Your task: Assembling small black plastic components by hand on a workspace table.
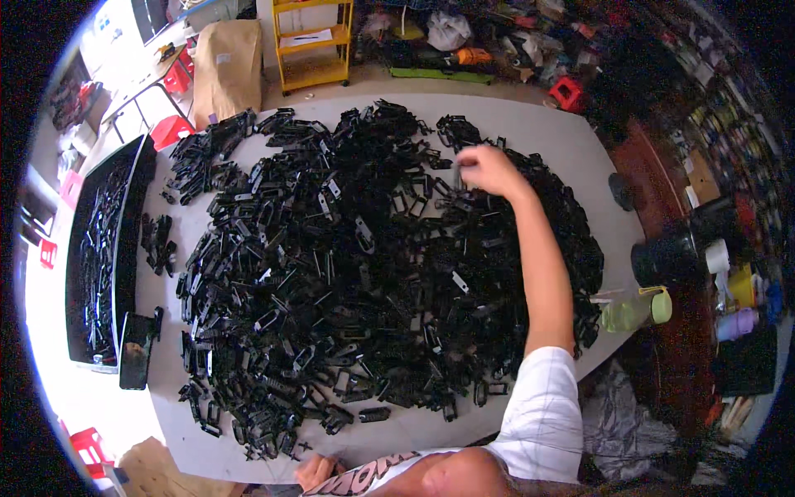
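Right hand reached into a heap of black plastic parts on the bench

Right hand (489, 170) was stretched out over the far side of the pile of black plastic parts (348, 273), arm coming up from the lower edge in a white short sleeve (542, 406). Grip was closed down, fingers curled onto a small dark piece (458, 176) at the far edge of the pile; the piece was too small and dark to make out its shape. Left hand (317, 472) sat low at the near edge of the bench (538, 132), just beside the person's chest, fingers curled in; could not tell whether its grip held anything.

The pile covered most of the pale rounded bench top, parts overlapping, a few with pale tabs showing. A smaller cluster of the same parts (157, 240) lay apart to the left of the pile. A dark phone (137, 352) lay near the left edge. Beyond it a long black tray (103, 248) held more dark parts.

At the bench's right edge lay a clear bottle with green cap (636, 311), on its side. A yellow shelf cart (313, 43) and a brown cardboard box (228, 66) stood past the far end, red stools (170, 128) to the left
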Demonstrator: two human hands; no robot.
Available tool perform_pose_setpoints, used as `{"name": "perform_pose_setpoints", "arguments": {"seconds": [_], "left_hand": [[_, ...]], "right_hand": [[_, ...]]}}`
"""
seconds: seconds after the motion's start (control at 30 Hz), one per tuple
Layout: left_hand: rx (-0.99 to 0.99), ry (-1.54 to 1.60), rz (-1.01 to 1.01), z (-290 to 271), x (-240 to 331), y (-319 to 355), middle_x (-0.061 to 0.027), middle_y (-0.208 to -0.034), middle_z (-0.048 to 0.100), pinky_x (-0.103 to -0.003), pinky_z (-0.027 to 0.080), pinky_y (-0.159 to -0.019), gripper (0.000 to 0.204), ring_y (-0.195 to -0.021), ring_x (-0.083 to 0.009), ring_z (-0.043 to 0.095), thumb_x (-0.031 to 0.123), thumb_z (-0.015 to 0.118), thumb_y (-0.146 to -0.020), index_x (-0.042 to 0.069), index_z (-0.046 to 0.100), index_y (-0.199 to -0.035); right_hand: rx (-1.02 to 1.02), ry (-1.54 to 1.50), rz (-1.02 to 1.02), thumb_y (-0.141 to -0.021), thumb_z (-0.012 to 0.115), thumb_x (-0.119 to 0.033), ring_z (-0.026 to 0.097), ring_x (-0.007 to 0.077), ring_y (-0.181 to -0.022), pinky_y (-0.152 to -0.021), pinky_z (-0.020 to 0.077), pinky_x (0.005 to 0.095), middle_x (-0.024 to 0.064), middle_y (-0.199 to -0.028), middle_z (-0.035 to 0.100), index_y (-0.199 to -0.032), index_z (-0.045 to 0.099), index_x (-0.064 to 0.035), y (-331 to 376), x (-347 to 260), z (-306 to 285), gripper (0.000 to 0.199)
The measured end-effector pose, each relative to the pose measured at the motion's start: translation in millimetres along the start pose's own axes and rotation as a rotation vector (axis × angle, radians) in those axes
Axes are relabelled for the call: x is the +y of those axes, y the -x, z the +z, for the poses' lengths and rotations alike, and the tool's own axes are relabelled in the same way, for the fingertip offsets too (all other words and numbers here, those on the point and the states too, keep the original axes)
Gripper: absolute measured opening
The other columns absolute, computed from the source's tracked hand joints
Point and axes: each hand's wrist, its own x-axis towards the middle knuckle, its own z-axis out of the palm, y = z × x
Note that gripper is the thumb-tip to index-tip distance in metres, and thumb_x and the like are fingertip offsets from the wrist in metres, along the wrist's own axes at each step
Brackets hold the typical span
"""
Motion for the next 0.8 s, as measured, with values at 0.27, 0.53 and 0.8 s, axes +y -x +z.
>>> {"name": "perform_pose_setpoints", "arguments": {"seconds": [0.27,0.53,0.8], "left_hand": [[0.012,-0.017,-0.019,10.7,-13.0,-4.3,-0.0021,-0.057,0.049,-0.033,0.035,-0.038,0.016,-0.042,-0.0191,0.049,0.015,0.066,-0.06,0.015,0.062,-0.075],[0.023,-0.017,-0.042,11.5,-11.1,-2.8,-0.0019,-0.058,0.049,-0.034,0.035,-0.038,0.015,-0.042,-0.0188,0.049,0.016,0.067,-0.06,0.015,0.062,-0.074],[0.007,0.022,-0.028,9.0,1.1,-0.8,-0.0017,-0.058,0.05,-0.034,0.036,-0.038,0.015,-0.042,-0.0186,0.049,0.017,0.067,-0.059,0.016,0.062,-0.074]], "right_hand": [[0.53,0.002,0.01,-0.075,0.054,-0.006,0.059,0.0322,-0.091,-0.082,0.0467,0.0387,0.0164,-0.094,0.064,-0.091,0.067,-0.0074,-114.4,19.4,58.2,0.02],[0.422,0.185,0.197,-0.08,0.051,-0.011,0.06,0.0322,-0.091,-0.082,0.0469,0.0414,0.0142,-0.095,0.064,-0.091,0.068,-0.0081,-135.2,44.1,70.2,0.021],[0.182,0.118,0.178,-0.061,0.072,-0.023,0.065,0.0292,-0.074,-0.072,0.0509,0.0377,0.014,-0.08,0.067,-0.075,0.07,-0.0076,-116.7,57.8,52.0,0.021]]}}
